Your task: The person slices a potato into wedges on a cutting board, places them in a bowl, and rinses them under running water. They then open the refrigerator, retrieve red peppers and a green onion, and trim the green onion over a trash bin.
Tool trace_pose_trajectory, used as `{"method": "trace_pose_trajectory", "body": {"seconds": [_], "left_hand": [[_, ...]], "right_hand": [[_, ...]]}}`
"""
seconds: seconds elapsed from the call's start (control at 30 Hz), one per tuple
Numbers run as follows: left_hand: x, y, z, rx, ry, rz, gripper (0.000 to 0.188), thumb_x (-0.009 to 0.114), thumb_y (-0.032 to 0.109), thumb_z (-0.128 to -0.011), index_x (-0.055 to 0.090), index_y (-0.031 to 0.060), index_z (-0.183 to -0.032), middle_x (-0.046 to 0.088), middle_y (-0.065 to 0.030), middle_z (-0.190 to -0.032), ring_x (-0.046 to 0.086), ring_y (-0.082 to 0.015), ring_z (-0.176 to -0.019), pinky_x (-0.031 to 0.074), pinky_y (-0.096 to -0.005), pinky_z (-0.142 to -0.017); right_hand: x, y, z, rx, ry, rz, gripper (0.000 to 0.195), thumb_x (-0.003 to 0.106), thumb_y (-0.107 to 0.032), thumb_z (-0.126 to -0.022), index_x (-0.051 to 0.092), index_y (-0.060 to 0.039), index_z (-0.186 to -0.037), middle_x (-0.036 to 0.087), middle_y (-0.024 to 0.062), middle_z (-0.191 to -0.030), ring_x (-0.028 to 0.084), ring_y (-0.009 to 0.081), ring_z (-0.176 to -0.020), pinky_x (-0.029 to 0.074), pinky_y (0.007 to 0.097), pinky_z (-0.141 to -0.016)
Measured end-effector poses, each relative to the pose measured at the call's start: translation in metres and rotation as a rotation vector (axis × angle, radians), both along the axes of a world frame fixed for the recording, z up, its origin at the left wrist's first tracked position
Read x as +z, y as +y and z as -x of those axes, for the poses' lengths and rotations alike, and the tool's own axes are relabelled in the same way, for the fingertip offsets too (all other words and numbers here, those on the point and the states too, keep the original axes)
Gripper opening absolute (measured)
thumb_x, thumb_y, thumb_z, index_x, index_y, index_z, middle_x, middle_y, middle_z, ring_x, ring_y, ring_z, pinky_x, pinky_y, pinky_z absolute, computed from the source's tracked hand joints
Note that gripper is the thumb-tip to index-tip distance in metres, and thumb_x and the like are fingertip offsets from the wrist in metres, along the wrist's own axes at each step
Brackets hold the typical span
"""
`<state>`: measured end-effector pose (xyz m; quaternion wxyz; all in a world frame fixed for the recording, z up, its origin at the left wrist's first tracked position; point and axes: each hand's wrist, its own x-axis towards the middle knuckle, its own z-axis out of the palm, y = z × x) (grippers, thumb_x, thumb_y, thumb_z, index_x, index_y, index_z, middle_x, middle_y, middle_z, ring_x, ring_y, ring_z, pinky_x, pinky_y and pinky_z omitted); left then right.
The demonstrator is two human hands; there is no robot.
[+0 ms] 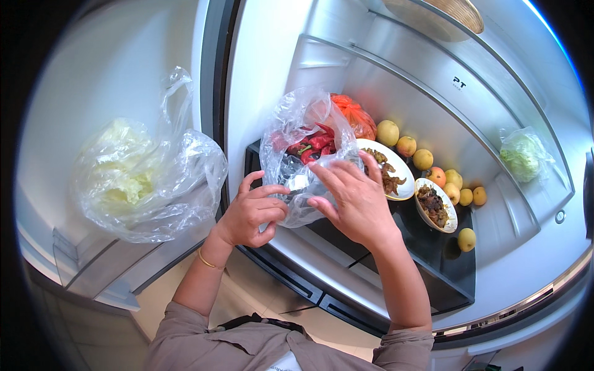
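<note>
A clear plastic bag [297, 139] with red chili peppers [315, 143] inside stands on a dark shelf in an open refrigerator. At the bag's front left edge, my left hand [257, 211] has curled fingers; whether they pinch the plastic cannot be told. My right hand [352, 199] is spread over the bag's front right side, palm down, gripping nothing visible. Behind the bag lies an orange plastic bag [355, 118]. A white plate [399, 174] of brown food sits just right of the bag, partly behind my right hand.
A white bowl of dark food [436, 206] and several yellow-orange fruits [423, 159] are to the right. A bagged cabbage [522, 155] sits on the shelf at far right. Another clear bag with leafy vegetable [134, 185] is by the door at left. A woven basket [445, 16] is above.
</note>
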<state>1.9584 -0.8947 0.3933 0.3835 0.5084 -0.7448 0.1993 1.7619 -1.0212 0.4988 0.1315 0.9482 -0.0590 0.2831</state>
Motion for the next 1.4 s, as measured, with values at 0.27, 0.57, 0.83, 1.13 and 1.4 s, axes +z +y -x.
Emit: {"method": "trace_pose_trajectory", "body": {"seconds": [0.27, 0.57, 0.83, 1.13, 1.4], "left_hand": [[0.020, -0.016, 0.011, 0.139, 0.132, 0.289, 0.021, 0.061, 0.010, -0.078, 0.069, 0.0102, -0.097, 0.067, -0.0050, -0.097, 0.064, -0.0248, -0.100, 0.046, -0.0414, -0.094], [0.032, -0.096, -0.002, 0.322, 0.014, -0.177, 0.028, 0.069, 0.010, -0.080, 0.069, 0.0107, -0.108, 0.066, -0.0052, -0.107, 0.060, -0.0264, -0.101, 0.047, -0.0394, -0.088], [0.028, -0.092, 0.001, 0.279, 0.182, -0.066, 0.023, 0.075, 0.009, -0.073, 0.066, 0.0106, -0.094, 0.063, -0.0041, -0.098, 0.060, -0.0270, -0.098, 0.048, -0.0403, -0.083], [0.018, -0.078, -0.011, 0.197, 0.319, 0.042, 0.024, 0.075, 0.002, -0.069, 0.063, 0.0075, -0.089, 0.065, -0.0045, -0.086, 0.060, -0.0291, -0.096, 0.048, -0.0409, -0.085], [0.024, -0.073, -0.001, 0.128, 0.142, 0.135, 0.023, 0.070, -0.004, -0.068, 0.061, 0.0071, -0.086, 0.064, -0.0082, -0.088, 0.061, -0.0301, -0.094, 0.049, -0.0413, -0.081]], "right_hand": [[-0.037, -0.008, 0.010, -0.191, 0.126, -0.035, 0.038, 0.063, -0.044, -0.089, 0.067, -0.0072, -0.081, 0.065, 0.0091, -0.075, 0.062, 0.0261, -0.087, 0.031, 0.0486, -0.108], [-0.038, 0.011, 0.033, -0.232, 0.180, 0.012, 0.035, 0.065, -0.043, -0.087, 0.064, -0.0101, -0.077, 0.060, 0.0052, -0.076, 0.057, 0.0224, -0.086, 0.029, 0.0479, -0.106], [-0.043, 0.009, 0.044, -0.214, 0.146, -0.029, 0.035, 0.065, -0.045, -0.086, 0.064, -0.0105, -0.081, 0.059, 0.0044, -0.079, 0.057, 0.0223, -0.089, 0.028, 0.0489, -0.108], [-0.029, 0.002, 0.023, -0.077, 0.048, -0.088, 0.032, 0.067, -0.042, -0.086, 0.066, -0.0107, -0.091, 0.060, 0.0046, -0.084, 0.057, 0.0231, -0.088, 0.033, 0.0461, -0.101], [-0.025, -0.033, -0.037, 0.026, -0.181, -0.020, 0.042, 0.062, -0.008, -0.082, 0.056, -0.0061, -0.124, 0.063, 0.0097, -0.116, 0.059, 0.0261, -0.107, 0.040, 0.0397, -0.096]]}}
